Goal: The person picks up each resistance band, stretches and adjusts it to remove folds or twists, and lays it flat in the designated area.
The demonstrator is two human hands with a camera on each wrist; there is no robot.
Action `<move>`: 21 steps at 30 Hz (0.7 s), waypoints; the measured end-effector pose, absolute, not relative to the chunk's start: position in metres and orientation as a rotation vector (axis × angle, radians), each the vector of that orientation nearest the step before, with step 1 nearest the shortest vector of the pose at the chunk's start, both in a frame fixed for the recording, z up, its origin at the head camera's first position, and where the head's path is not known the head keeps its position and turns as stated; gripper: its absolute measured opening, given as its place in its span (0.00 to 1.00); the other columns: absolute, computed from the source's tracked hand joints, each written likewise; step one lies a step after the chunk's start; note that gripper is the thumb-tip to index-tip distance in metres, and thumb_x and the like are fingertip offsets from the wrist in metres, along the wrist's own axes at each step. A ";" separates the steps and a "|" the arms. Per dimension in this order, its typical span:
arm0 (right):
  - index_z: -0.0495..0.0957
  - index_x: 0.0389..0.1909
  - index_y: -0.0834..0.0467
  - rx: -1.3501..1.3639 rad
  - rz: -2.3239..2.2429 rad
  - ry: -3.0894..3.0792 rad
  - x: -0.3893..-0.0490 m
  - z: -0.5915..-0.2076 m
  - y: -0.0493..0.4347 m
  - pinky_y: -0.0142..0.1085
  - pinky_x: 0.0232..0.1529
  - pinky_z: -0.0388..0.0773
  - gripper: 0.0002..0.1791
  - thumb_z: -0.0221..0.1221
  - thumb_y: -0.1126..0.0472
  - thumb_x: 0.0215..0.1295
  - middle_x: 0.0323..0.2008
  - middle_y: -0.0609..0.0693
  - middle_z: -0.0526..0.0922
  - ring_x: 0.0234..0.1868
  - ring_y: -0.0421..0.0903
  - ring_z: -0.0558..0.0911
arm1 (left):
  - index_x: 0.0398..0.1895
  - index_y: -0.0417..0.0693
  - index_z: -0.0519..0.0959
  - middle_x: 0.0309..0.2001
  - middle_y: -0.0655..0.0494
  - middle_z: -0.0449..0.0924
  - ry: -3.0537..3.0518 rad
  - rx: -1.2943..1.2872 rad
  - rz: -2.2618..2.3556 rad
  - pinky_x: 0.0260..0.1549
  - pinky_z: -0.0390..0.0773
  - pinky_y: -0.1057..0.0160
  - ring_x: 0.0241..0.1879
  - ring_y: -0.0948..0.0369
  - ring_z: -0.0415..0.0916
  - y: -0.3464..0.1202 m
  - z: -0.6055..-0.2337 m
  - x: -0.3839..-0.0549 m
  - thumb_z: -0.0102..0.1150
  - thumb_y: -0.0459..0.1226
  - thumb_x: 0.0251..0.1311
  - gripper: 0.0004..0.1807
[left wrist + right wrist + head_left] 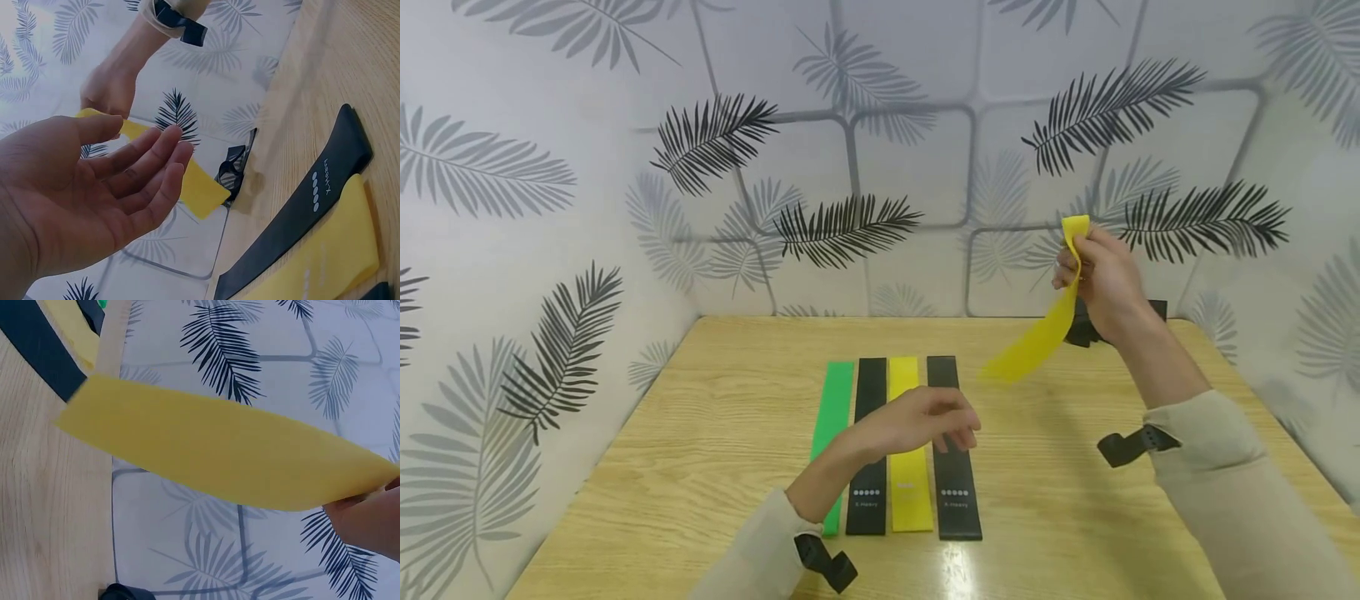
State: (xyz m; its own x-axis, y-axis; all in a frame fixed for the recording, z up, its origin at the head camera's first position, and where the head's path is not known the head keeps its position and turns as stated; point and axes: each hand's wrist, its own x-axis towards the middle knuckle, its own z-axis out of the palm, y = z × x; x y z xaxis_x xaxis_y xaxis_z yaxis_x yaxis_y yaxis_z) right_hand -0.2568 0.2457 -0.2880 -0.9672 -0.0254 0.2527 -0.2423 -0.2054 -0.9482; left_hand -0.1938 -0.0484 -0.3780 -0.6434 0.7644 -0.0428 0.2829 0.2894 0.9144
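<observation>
My right hand (1108, 279) pinches one end of a yellow resistance band (1037, 342), raised above the right side of the table. The band's free end hangs down to the left; the right wrist view shows its flat yellow face (206, 447) up close. My left hand (921, 421), fingers relaxed and holding nothing, hovers over the row of flat bands. That row runs from a green band (832, 408) through a black band (868, 467) and a yellow band (910, 500) to another black band (958, 508) marked X-Heavy. The left hand hides part of the row.
A black item (1082, 325) sits at the back right of the wooden table (700, 433), partly behind my right hand. Walls with a leaf pattern (917, 167) rise at the table's back and left edges. Each wrist carries a black strap (1138, 444).
</observation>
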 end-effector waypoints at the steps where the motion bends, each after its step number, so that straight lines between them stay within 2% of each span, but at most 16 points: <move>1: 0.70 0.51 0.59 0.387 2.378 -1.855 -0.255 -0.286 0.243 0.34 0.32 0.72 0.16 0.46 0.50 0.84 0.28 0.47 0.65 0.26 0.43 0.64 | 0.50 0.48 0.82 0.42 0.54 0.87 2.082 0.930 1.334 0.46 0.85 0.58 0.50 0.43 0.83 -0.048 -0.378 -0.194 0.52 0.46 0.80 0.14; 3: 0.69 0.54 0.61 0.498 2.492 -1.802 -0.253 -0.283 0.238 0.34 0.30 0.69 0.19 0.46 0.47 0.84 0.27 0.46 0.64 0.25 0.43 0.58 | 0.51 0.47 0.82 0.42 0.54 0.87 2.076 0.924 1.343 0.45 0.85 0.59 0.50 0.44 0.83 -0.048 -0.379 -0.194 0.52 0.46 0.80 0.15; 5: 0.67 0.57 0.62 0.586 2.552 -1.792 -0.252 -0.282 0.235 0.33 0.29 0.68 0.20 0.48 0.48 0.84 0.27 0.45 0.63 0.25 0.44 0.56 | 0.52 0.46 0.82 0.43 0.54 0.87 2.074 0.925 1.353 0.46 0.85 0.56 0.49 0.47 0.84 -0.047 -0.380 -0.195 0.52 0.46 0.80 0.15; 9: 0.62 0.59 0.64 0.707 2.554 -1.830 -0.251 -0.281 0.229 0.30 0.29 0.69 0.13 0.50 0.62 0.82 0.29 0.47 0.63 0.26 0.43 0.59 | 0.53 0.43 0.82 0.42 0.54 0.87 2.077 0.932 1.361 0.47 0.85 0.54 0.45 0.54 0.85 -0.044 -0.382 -0.196 0.53 0.45 0.80 0.15; 11: 0.63 0.59 0.64 0.731 2.551 -1.841 -0.250 -0.280 0.227 0.30 0.29 0.70 0.13 0.50 0.70 0.78 0.30 0.47 0.63 0.27 0.43 0.61 | 0.53 0.42 0.82 0.42 0.54 0.87 2.080 0.930 1.365 0.45 0.86 0.57 0.45 0.55 0.85 -0.042 -0.383 -0.196 0.53 0.45 0.80 0.16; 13: 0.65 0.59 0.64 0.748 2.572 -1.838 -0.249 -0.280 0.225 0.29 0.29 0.69 0.12 0.48 0.72 0.78 0.32 0.48 0.64 0.27 0.43 0.62 | 0.53 0.44 0.82 0.43 0.54 0.87 2.085 0.916 1.377 0.44 0.85 0.60 0.44 0.56 0.85 -0.041 -0.384 -0.197 0.53 0.45 0.80 0.15; 16: 0.67 0.63 0.66 0.771 2.616 -1.823 -0.248 -0.280 0.220 0.30 0.30 0.71 0.14 0.45 0.67 0.83 0.35 0.50 0.65 0.28 0.43 0.63 | 0.53 0.48 0.81 0.45 0.53 0.86 2.107 0.870 1.425 0.43 0.85 0.61 0.45 0.56 0.84 -0.039 -0.384 -0.198 0.53 0.45 0.79 0.13; 18: 0.68 0.67 0.67 0.797 2.619 -1.833 -0.247 -0.280 0.216 0.31 0.33 0.75 0.19 0.41 0.62 0.85 0.39 0.51 0.66 0.30 0.44 0.67 | 0.55 0.48 0.81 0.48 0.53 0.84 2.136 0.821 1.467 0.45 0.85 0.59 0.46 0.57 0.83 -0.037 -0.385 -0.198 0.54 0.45 0.79 0.13; 21: 0.68 0.71 0.68 0.852 2.567 -1.889 -0.244 -0.278 0.211 0.37 0.44 0.83 0.25 0.36 0.58 0.86 0.42 0.53 0.68 0.36 0.47 0.72 | 0.66 0.51 0.76 0.60 0.55 0.80 2.211 0.794 1.476 0.50 0.84 0.57 0.55 0.58 0.80 -0.032 -0.388 -0.198 0.54 0.45 0.79 0.19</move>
